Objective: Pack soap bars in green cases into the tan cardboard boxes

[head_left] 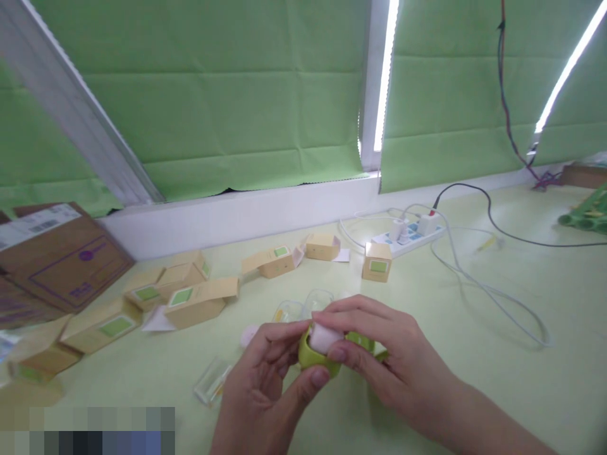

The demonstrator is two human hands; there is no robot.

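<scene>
A small rounded yellow-green case (310, 358) is gripped between the thumb and fingers of my left hand (271, 373). Partly inside its opening sits a white rounded piece (325, 338), which my right hand (386, 351) pinches between thumb and fingers. The white piece's lower part is hidden in the case. Behind my right fingers shows another green piece (360, 342), mostly covered. Beyond my hands stand clear plastic containers (318, 302). A further clear container (212, 381) lies left of my left hand, and a pale pink round piece (247, 335) lies close to its fingers.
Several tan cartons with green labels, some with open flaps, spread along the left and back, one small carton (377, 263) among them. A power strip (408, 239) with plugs and loose white cable (502, 303) lies at right. A large cardboard box (71, 265) leans far left.
</scene>
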